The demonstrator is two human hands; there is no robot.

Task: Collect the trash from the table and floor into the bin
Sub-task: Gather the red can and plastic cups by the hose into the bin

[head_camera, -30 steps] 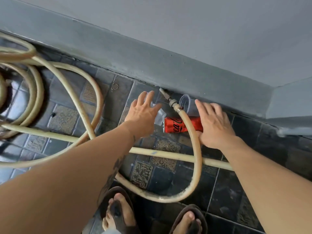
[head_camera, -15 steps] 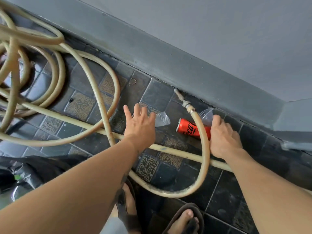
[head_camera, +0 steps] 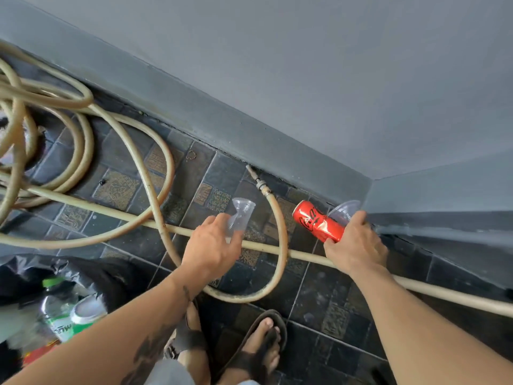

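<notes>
The fingers (head_camera: 236,237) of the left hand (head_camera: 213,251) pinch a clear cup (head_camera: 240,215) near its base, its mouth pointing away from them toward the wall. The right hand (head_camera: 355,248) has its fingers wrapped round the near end of a red can (head_camera: 317,223), and a second clear cup (head_camera: 344,211) sits just beyond those fingers, pressed against the can; whether it is truly gripped or only trapped there I cannot tell. Both loads look lifted clear of the floor (head_camera: 319,301), above a hose (head_camera: 280,240) that loops under and between the two hands.

The step in hand seems to be carrying this trash to the bin bag (head_camera: 91,276), which lies open to the left of the left fingers and nearer the body, with a bottle (head_camera: 55,304) already inside.

To do it well, keep the pinch on the thin cup light, since such plastic probably buckles and slips under a hard squeeze. Before moving the right hand, I would curl a finger over the second cup's rim so it cannot drop. Lift both hands above the hose before swinging left, and release low over the bag's mouth, one hand at a time.
</notes>
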